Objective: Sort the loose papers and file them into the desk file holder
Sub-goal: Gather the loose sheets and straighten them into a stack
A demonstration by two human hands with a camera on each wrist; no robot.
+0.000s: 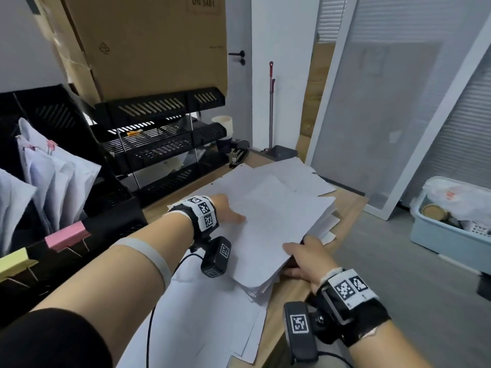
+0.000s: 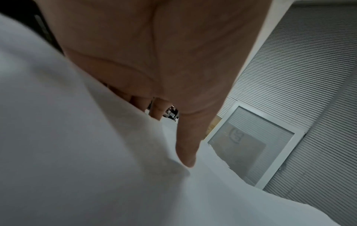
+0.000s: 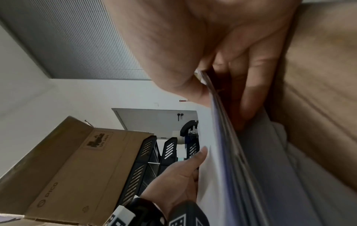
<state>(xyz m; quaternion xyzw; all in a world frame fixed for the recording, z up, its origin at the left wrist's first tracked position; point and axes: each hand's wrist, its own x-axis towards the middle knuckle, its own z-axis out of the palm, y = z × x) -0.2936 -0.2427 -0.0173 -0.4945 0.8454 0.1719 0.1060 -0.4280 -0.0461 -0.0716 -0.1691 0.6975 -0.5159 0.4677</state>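
On desk: wood top (image 1: 297, 290), loose sheets (image 1: 202, 325) spread
Stack (image 1: 276, 224): raised at desk edge
Left hand (image 1: 228, 211): fingers under stack, thumb on top
Right hand (image 1: 305, 258): clamped on stack corner
Holder (image 1: 111, 197): left, papers inside
Room: grey floor (image 1: 398, 274), door (image 1: 239, 102) behind

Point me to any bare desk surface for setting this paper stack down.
Bare wood shows only along the wooden desk's near right edge, beside the right hand, and a strip between the black tiered tray rack and the left hand. Loose white sheets and the lifted white paper stack crowd everything between.
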